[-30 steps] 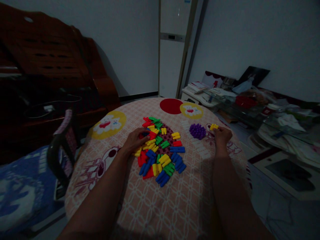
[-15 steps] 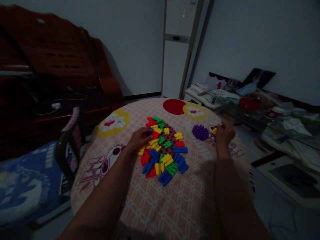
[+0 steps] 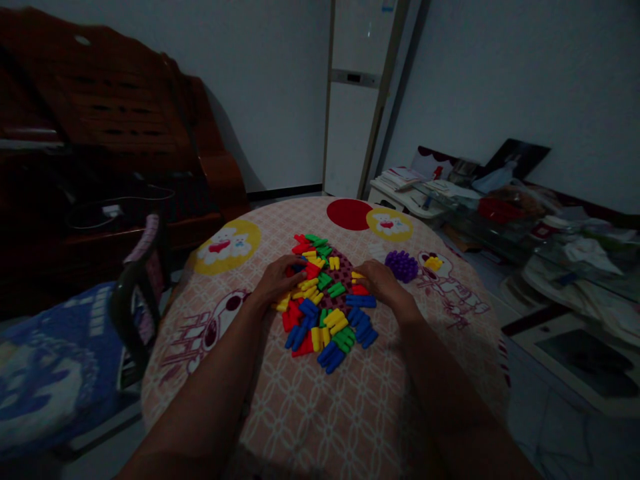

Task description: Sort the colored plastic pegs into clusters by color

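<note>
A pile of red, yellow, green and blue plastic toy blocks [image 3: 336,289] lies in the middle of the round table [image 3: 300,407], each shaped like joined pegs. My left hand [image 3: 274,281] rests on the pile's left edge, its thumb and fingers apart over red and blue pieces. At the right edge, my right hand [image 3: 383,283] has its fingertips on a yellow block [image 3: 357,276], beside a red one; part of its grip is hidden. Purple blocks [image 3: 401,266] stand bunched just beyond that hand, with white blocks [image 3: 376,252] next to them. A yellow piece [image 3: 433,263] sits farther right.
A patterned cloth covers the table. To the left stand a chair with a blue cushion [image 3: 60,367] and a carved wooden bench [image 3: 120,127]. A glass-topped cabinet [image 3: 465,227] with papers and bags runs along the right. A tall white air conditioner [image 3: 353,127] is behind.
My right hand has moved left from the far right of the table to the pile's edge. A yellow piece lies where it was. My left hand has stayed put.
</note>
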A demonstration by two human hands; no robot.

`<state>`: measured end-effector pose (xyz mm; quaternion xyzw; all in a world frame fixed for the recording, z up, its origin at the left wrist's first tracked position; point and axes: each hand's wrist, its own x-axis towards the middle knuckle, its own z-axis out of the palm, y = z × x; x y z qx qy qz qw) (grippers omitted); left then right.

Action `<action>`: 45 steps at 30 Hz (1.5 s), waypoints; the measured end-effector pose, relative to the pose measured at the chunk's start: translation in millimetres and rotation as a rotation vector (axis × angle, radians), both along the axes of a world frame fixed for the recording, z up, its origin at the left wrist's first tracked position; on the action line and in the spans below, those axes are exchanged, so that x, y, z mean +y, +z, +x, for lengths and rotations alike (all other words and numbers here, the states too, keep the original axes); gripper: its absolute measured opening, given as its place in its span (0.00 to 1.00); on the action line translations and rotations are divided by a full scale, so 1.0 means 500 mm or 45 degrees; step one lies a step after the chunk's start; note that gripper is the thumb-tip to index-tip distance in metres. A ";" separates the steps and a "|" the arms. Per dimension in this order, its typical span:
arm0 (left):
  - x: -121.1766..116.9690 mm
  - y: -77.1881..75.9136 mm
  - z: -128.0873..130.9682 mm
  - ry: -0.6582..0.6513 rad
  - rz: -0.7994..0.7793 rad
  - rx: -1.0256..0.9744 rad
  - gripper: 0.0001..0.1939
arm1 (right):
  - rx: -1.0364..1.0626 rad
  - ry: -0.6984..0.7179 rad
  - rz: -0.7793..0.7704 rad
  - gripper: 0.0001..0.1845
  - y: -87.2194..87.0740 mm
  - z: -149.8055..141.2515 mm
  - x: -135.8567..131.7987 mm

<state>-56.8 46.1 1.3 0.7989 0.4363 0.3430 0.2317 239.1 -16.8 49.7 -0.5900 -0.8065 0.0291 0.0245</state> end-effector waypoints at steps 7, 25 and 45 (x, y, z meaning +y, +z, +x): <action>0.002 -0.003 -0.002 0.014 -0.006 0.014 0.29 | 0.034 -0.018 -0.008 0.17 -0.005 -0.001 0.003; 0.004 -0.004 -0.002 0.038 -0.018 0.039 0.30 | -0.023 -0.117 0.074 0.21 -0.003 0.003 -0.002; 0.000 0.000 0.001 0.033 -0.040 0.026 0.29 | 0.594 -1.141 0.947 0.19 0.007 0.359 -0.048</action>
